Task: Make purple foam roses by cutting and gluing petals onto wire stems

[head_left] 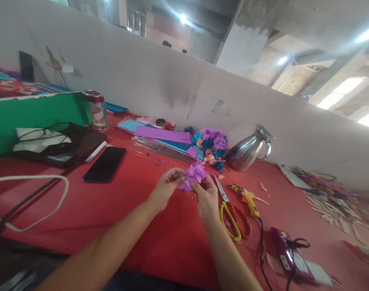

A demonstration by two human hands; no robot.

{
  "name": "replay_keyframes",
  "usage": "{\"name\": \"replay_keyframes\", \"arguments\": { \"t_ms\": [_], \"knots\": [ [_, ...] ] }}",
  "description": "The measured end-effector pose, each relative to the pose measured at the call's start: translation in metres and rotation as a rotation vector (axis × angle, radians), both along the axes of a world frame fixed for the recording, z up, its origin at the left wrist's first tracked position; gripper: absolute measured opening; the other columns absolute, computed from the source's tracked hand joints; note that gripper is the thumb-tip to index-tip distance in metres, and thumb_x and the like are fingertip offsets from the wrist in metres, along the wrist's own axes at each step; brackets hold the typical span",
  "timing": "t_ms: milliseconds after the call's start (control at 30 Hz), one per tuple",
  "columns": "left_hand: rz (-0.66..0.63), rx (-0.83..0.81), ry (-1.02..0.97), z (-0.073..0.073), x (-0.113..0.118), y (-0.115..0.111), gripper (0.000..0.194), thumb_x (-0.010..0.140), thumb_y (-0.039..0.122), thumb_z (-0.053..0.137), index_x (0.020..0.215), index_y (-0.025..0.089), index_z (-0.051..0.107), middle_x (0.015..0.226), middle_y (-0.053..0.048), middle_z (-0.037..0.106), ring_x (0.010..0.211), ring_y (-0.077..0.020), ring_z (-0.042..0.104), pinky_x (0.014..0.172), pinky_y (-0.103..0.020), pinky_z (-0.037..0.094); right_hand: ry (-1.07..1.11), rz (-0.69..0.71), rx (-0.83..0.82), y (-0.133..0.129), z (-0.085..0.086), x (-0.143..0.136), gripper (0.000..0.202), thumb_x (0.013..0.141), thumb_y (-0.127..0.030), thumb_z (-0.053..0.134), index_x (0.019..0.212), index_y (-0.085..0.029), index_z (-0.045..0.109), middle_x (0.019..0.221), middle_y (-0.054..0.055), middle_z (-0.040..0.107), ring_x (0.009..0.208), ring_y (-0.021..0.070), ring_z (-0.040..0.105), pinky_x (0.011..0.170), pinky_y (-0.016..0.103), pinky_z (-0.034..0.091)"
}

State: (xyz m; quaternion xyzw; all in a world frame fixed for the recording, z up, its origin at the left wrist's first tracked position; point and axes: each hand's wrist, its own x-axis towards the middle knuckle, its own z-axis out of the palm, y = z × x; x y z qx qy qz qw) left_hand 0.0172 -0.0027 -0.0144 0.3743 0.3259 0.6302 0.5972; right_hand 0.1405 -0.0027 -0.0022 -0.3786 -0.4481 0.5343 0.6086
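Observation:
Between my two hands, over the middle of the red table, is a purple paper flower (196, 171) with ruffled petals. My left hand (169, 186) pinches its left edge between thumb and fingers. My right hand (207, 194) grips its lower right side, the thumb pressed to the petals. Just behind it lie purple paper strips (162, 133) on blue sheets, with a small purple square (192, 152). A bunch of purple, blue and peach paper flowers (213, 141) rests beside them. Scissors with yellow and red handles (229, 214) lie right of my right hand.
A yellow glue gun (249, 202), a steel jug (246, 149) and a purple power box (290, 254) stand or lie on the right. At left are a phone (105, 164), a glass jar (96, 111), a dark bag (78, 141) and a white cable (66, 194).

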Motion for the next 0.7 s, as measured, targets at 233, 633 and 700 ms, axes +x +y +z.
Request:
{"name": "replay_keyframes", "arguments": {
  "t_ms": [233,633,700],
  "knots": [
    [0.067,0.040,0.002,-0.003,0.006,0.000,0.019,0.065,0.028,0.076,0.075,0.017,0.065,0.070,0.001,0.063,0.066,-0.0120,0.055,0.066,-0.024,0.043,0.016,-0.048,0.009,-0.002,-0.003,-0.005,0.017,0.067,-0.024,0.072,0.078,-0.019,0.060,0.060,-0.005,0.056,0.049,0.0067,0.044,0.045,0.019,0.031],
    [0.132,0.057,0.171,-0.006,0.009,0.001,0.018,0.068,0.031,0.072,0.075,0.017,0.065,0.067,0.001,0.061,0.064,-0.0122,0.053,0.064,-0.024,0.041,0.032,-0.151,0.017,-0.002,-0.005,-0.014,0.022,0.066,-0.029,0.072,0.078,-0.017,0.056,0.058,-0.008,0.048,0.049,0.0058,0.037,0.047,0.020,0.031],
    [0.123,0.053,0.166,-0.007,0.010,0.002,0.018,0.067,0.032,0.073,0.074,0.017,0.064,0.067,0.001,0.061,0.063,-0.0119,0.053,0.063,-0.024,0.040,0.028,-0.173,0.017,-0.001,-0.005,-0.015,0.022,0.067,-0.029,0.071,0.078,-0.017,0.056,0.059,-0.008,0.047,0.050,0.0057,0.036,0.049,0.020,0.032]
  ]
}}
